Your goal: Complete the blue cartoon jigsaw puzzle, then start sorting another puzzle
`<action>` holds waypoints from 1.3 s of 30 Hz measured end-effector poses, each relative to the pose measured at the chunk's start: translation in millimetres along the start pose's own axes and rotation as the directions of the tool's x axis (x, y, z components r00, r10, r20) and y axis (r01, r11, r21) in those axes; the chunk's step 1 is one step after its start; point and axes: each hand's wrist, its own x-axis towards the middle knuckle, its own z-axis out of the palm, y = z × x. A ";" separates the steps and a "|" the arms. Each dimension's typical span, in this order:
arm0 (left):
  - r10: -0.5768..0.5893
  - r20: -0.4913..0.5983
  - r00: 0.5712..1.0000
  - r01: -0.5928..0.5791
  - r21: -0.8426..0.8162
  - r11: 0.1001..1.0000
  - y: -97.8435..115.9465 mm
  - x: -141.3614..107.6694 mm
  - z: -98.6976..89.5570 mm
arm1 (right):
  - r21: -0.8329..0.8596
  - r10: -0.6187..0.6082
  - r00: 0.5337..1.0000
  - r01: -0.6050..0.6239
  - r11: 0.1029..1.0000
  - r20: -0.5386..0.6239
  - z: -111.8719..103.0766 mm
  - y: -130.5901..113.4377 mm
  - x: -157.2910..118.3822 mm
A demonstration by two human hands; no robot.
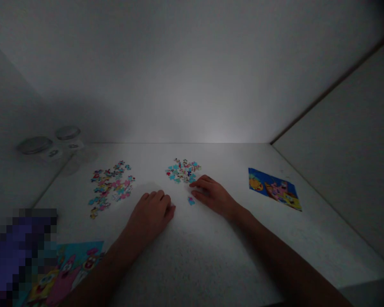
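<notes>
My left hand (153,209) rests on the white table with its fingers curled and the thumb against them. Whatever it may hold is hidden. My right hand (213,194) reaches in with thumb and index finger apart, nothing visible between them. Its fingertips are at the near edge of a loose pile of jigsaw pieces (182,170), mostly light blue. Just below the right thumb lies a small blue and pink jigsaw piece (191,200), apart from the pile. Left of my left hand spreads a larger heap of pink, blue and multicoloured jigsaw pieces (112,185).
A blue cartoon picture (275,189) lies on the right of the table. Another cartoon picture (73,266) lies at the lower left, partly behind my left forearm, beside a pixelated purple patch. Two clear lidded jars (68,145) stand at the back left. Walls enclose the table.
</notes>
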 end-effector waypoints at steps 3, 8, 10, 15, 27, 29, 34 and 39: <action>0.015 -0.030 0.999 -0.018 -0.110 0.994 -6.4 1.1 0.8 | -0.156 -0.022 0.993 0.003 0.988 -0.119 7.9 6.9 6.1; 0.055 -0.124 0.991 -0.082 -0.222 0.972 -15.5 2.0 4.1 | -0.161 -0.002 0.993 -0.017 0.987 -0.116 6.1 10.5 11.1; 0.072 -0.130 0.989 -0.100 -0.227 0.969 -18.2 2.6 5.8 | -0.082 0.027 0.996 -0.034 0.996 -0.086 1.0 10.1 10.1; 0.106 -0.139 0.985 -0.138 -0.245 0.960 -21.4 3.1 6.8 | 0.020 0.058 0.996 -0.057 0.998 -0.066 -15.4 11.1 2.5; 0.112 -0.185 0.976 -0.163 -0.290 0.943 -23.7 6.6 12.4 | 0.031 0.084 0.993 -0.087 0.996 0.077 -33.7 15.6 -3.3; 0.106 -0.183 0.977 -0.157 -0.292 0.943 -23.4 7.2 12.2 | 0.011 0.099 0.993 -0.100 0.995 0.070 -32.9 15.7 -3.4; 0.113 -0.144 0.983 -0.153 -0.300 0.942 -22.8 5.7 9.0 | -0.071 0.087 0.995 -0.083 0.994 0.055 -28.3 16.4 -3.1; 0.123 -0.165 0.979 -0.168 -0.292 0.941 -23.0 5.1 9.8 | -0.127 0.097 0.995 -0.093 0.988 0.027 -25.4 11.1 -0.1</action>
